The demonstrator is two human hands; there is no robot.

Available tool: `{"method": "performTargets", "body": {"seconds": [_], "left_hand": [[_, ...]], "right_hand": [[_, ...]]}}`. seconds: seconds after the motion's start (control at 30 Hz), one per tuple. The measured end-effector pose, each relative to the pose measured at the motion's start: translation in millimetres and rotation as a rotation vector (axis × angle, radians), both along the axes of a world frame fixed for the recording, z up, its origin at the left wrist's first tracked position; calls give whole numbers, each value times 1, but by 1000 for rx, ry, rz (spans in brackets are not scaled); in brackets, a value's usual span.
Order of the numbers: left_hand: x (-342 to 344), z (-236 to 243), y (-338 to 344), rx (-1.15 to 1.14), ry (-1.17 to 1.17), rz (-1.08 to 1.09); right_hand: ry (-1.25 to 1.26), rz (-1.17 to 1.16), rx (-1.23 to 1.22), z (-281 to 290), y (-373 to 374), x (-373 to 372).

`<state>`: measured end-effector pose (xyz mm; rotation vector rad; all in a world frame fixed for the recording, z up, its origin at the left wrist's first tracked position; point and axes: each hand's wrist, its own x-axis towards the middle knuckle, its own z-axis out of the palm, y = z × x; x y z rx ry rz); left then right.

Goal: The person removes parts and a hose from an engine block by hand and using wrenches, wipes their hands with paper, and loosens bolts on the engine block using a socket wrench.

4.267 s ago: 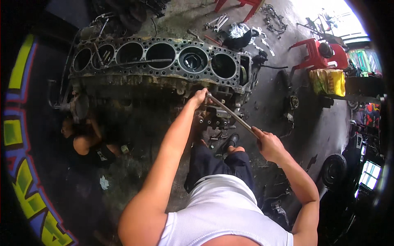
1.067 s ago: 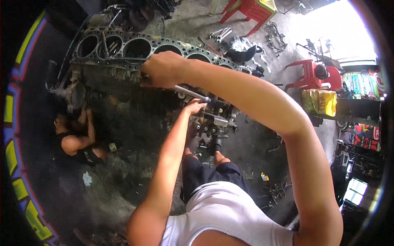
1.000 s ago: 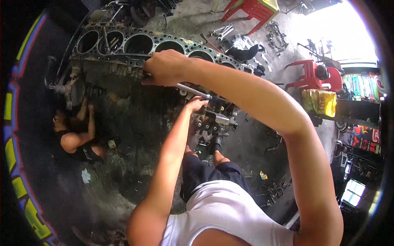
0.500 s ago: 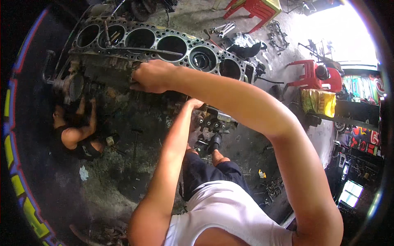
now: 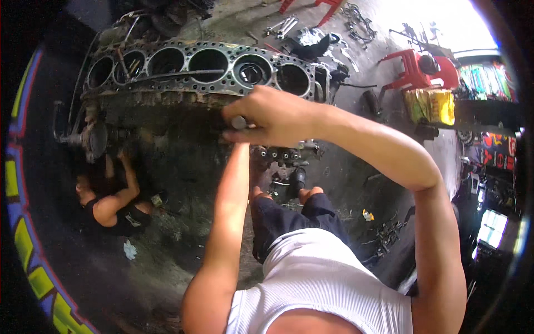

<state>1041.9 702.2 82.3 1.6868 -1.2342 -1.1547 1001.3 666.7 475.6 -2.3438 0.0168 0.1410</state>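
Note:
My right hand (image 5: 272,116) is closed in front of the near side of a large engine block (image 5: 156,99). From its fist pokes the round grey end of a metal tool (image 5: 239,121); the rest of this tool is hidden. My left forearm (image 5: 227,206) rises to the same spot, but my right hand covers the left hand, so its fingers do not show. Several open cylinder bores line the block's top, and a long metal bar (image 5: 183,73) lies across them. Below my hands is a metal part with round holes (image 5: 283,156).
Another person (image 5: 114,209) crouches at the left, hands raised to the block's end. Wrenches (image 5: 285,25) lie on the floor beyond the block. A red plastic chair (image 5: 409,69) and a yellow bag (image 5: 442,107) stand at the right. Loose metal pieces (image 5: 386,236) lie at the lower right.
My right hand has moved right and slightly down, away from the block's left half, and now covers my left hand. The view has shifted, so the block appears farther left.

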Motion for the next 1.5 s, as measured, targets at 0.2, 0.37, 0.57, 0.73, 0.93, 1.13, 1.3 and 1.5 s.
{"method": "performTargets", "body": {"seconds": [0.2, 0.37, 0.57, 0.73, 0.93, 1.13, 1.3, 1.5], "left_hand": [[33, -27, 20, 210, 99, -30], [4, 31, 4, 373, -138, 75], [-22, 36, 0, 458, -390, 296], [-32, 50, 3, 533, -595, 422], [-55, 51, -7, 563, -619, 540], [-25, 39, 16, 462, -448, 523], [-43, 47, -6, 457, -439, 474], [-36, 49, 0, 492, -463, 396]], "right_hand": [[-204, -107, 126, 3, -35, -120], [100, -646, 144, -34, -95, -284], [284, -801, 318, -291, -139, -426], [482, -557, 364, -325, -119, -374], [490, -651, 266, -319, -116, -377], [413, -666, 158, -291, -106, -364], [482, -739, 120, -281, -99, -370], [531, -801, 127, -301, -77, -366]]}}
